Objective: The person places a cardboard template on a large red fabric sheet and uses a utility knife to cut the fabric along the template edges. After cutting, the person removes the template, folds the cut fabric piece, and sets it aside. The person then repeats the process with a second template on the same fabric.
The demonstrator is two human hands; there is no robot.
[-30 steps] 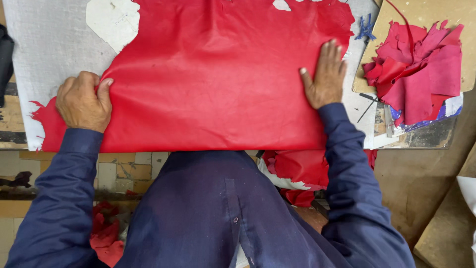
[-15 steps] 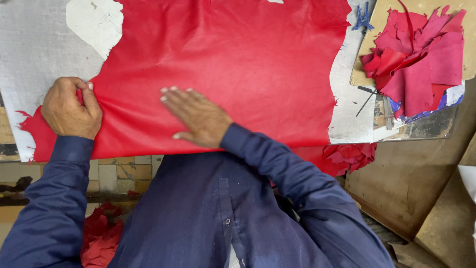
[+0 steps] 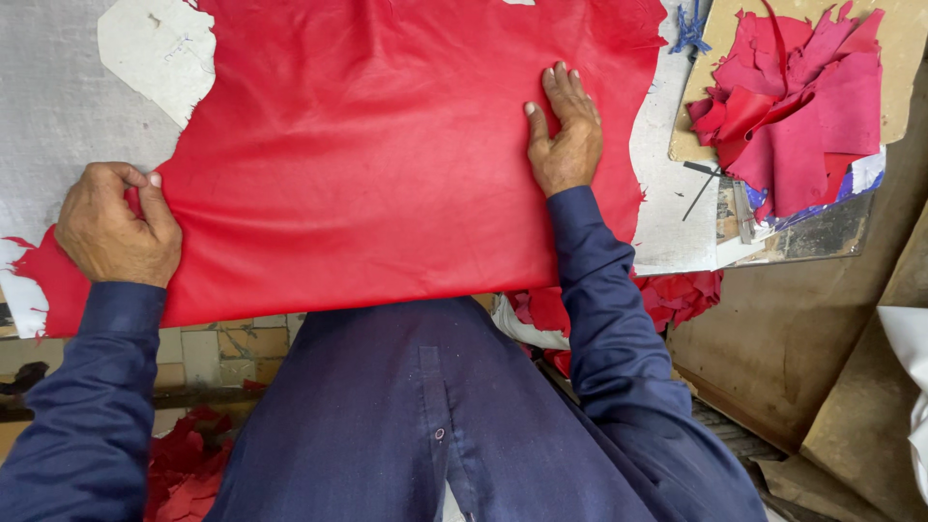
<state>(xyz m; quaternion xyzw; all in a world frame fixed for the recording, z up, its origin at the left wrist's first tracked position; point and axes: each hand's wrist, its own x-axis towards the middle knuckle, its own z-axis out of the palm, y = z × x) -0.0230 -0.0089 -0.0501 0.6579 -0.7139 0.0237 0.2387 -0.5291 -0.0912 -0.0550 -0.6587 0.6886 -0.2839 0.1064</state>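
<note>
Fingers of the left hand (image 3: 116,224) are curled into a loose fist, the thumb and forefinger pinching the left edge of the red leather sheet (image 3: 387,164) near the table's near-left corner. Fingers of the right hand (image 3: 565,130) lie straight and close together, palm down, pressing flat on the leather toward its right side. The sheet is spread smooth over most of the grey worktable (image 3: 48,106), its lower edge hanging just over the table's near edge against the person's dark blue shirt (image 3: 416,416). A torn pale paper patch (image 3: 155,48) shows on the table by the far-left corner, partly under the leather. Beyond the right edge of the leather, a pile of red and pink leather scraps (image 3: 793,106) rests on a brown board (image 3: 899,39) at the table's far-right corner. More red scraps (image 3: 677,295) lie below the near edge.
</note>
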